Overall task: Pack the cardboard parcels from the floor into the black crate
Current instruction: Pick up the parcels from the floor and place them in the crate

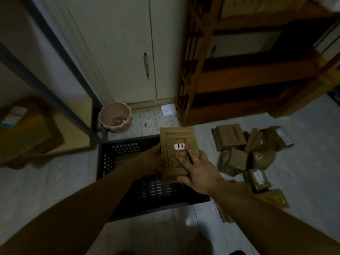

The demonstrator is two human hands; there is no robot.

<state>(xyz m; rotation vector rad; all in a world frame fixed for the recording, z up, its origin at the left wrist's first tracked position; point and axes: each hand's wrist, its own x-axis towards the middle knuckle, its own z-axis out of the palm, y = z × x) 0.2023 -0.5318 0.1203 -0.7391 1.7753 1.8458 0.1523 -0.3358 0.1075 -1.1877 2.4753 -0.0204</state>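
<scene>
Parcel [176,142] — flat brown pouch with red-edged label — hovering upright over crate [128,144], both hands gripping it. Left hand [152,161] pinching left edge, right hand [196,170] lying spread across front, thumb under bottom edge. Probably light, bendy; edge grips are suiting it. Pile [248,153] waiting on floor, right of crate.

Dim room: pale floor [55,181], wooden shelf [239,74].

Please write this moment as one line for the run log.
step: packing | left hand + right hand: hold brown parcel over black crate | more parcels on floor
</scene>
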